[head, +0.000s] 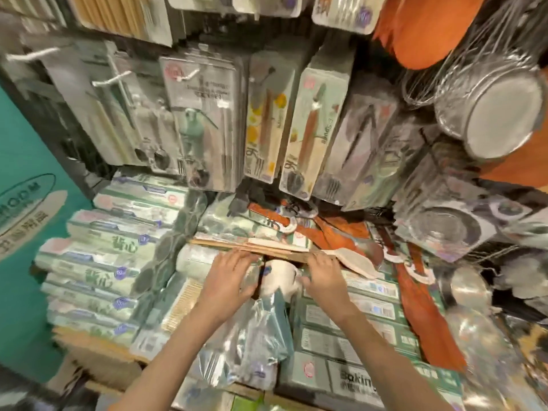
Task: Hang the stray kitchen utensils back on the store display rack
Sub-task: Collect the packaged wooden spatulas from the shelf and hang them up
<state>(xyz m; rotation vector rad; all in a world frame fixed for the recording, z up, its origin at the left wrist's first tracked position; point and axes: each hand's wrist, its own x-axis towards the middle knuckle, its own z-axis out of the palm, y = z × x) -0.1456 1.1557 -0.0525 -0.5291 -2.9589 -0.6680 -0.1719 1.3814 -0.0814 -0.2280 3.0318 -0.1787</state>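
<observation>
Below the hanging rack [267, 120], we are seemingly gripping a wooden utensil pack [267, 252] crosswise, left hand [229, 274] and right hand [324, 275] at opposite ends.

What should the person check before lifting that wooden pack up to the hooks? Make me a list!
1. Left hand on the wooden pack: ok, its fingers rest on the pack's near edge.
2. Right hand on the pack: ok, it touches the pack's right part.
3. Firm grip: cannot tell, the picture is blurred.
4. Pack free to lift: ok, it lies on top of the pile.
5. Free hook on the rack: ok, bare white hooks stick out at upper left.
6. Hang hole in the pack: cannot tell, none shows.
</observation>
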